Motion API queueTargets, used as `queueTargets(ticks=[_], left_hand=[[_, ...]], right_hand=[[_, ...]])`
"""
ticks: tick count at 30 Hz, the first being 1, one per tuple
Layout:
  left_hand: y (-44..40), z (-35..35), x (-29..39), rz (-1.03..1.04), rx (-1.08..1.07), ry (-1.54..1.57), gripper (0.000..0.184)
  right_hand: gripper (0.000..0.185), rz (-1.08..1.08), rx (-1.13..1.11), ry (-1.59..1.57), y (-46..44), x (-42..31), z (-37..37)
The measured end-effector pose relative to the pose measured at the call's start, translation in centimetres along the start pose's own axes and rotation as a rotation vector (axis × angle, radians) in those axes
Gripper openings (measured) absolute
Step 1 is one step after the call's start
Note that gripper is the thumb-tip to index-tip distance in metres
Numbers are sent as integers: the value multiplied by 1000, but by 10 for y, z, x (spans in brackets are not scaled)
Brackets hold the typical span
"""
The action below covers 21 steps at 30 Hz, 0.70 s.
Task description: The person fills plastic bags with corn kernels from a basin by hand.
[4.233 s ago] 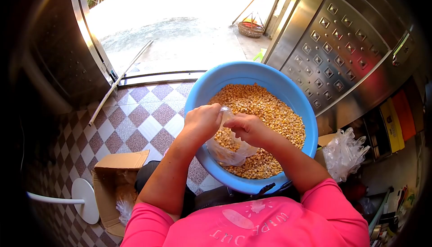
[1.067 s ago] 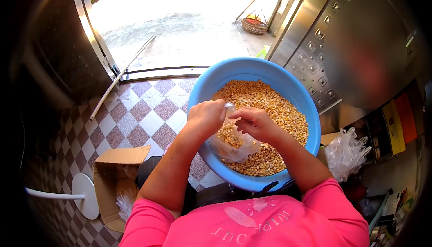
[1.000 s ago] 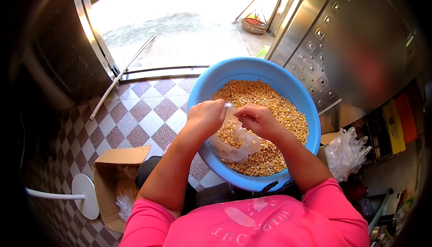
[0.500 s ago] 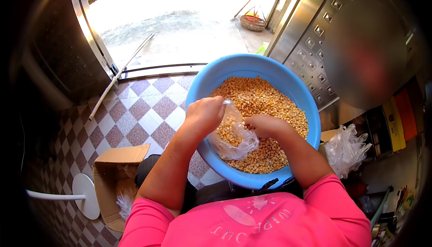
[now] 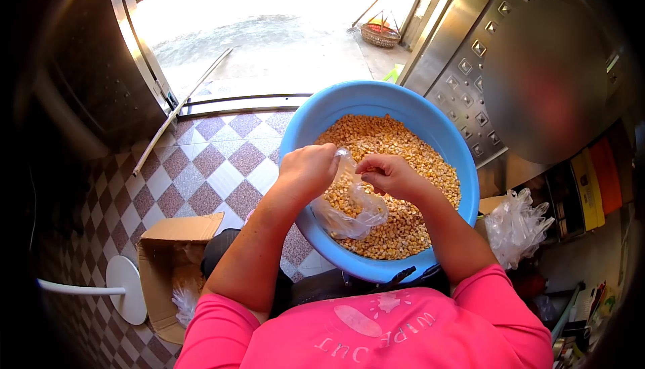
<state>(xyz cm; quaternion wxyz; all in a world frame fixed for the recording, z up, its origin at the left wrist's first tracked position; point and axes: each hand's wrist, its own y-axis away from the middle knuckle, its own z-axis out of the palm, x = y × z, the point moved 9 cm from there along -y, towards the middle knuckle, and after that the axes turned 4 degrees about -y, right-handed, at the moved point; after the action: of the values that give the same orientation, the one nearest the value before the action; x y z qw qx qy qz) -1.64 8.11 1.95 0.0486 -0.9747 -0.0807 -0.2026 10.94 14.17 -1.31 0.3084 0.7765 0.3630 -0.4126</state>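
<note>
A clear plastic bag (image 5: 346, 218), partly filled with corn kernels, rests on the loose corn (image 5: 416, 164) inside a big blue basin (image 5: 299, 124). Its upper edge is gripped by my left hand (image 5: 310, 171), fingers closed. Beside the bag's mouth, just above the corn, is my right hand (image 5: 393, 175). Its fingers and thumb are curled together, and what they hold, if anything, is hidden. The basin stands in front of my body, close to my lap.
On the left are an open cardboard box (image 5: 185, 228) and a white round base (image 5: 126, 290). Crumpled plastic bags (image 5: 517, 224) lie to the right. A long pole (image 5: 178, 115) crosses the doorway's left side; a wicker basket (image 5: 380, 35) stands outside.
My right hand has risen from the corn and moved a little left, up to the bag's mouth. My left hand keeps its grip on the bag.
</note>
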Motion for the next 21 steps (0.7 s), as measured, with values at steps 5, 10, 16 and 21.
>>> queueTargets(ticks=[5, 10, 16, 21], left_hand=[[-1, 3, -2, -11, -17, -8, 24], [-1, 1, 0, -1, -10, -3, 25], [-1, 1, -1, 9, 41, 24, 23], [-1, 2, -1, 17, 38, 19, 23]], right_hand=[[21, -135, -49, -184, 0, -19, 19], [22, -209, 85, -114, -5, -11, -5], [29, -177, 309, 463, -9, 28, -42], [34, -19, 22, 589, -16, 54, -11]])
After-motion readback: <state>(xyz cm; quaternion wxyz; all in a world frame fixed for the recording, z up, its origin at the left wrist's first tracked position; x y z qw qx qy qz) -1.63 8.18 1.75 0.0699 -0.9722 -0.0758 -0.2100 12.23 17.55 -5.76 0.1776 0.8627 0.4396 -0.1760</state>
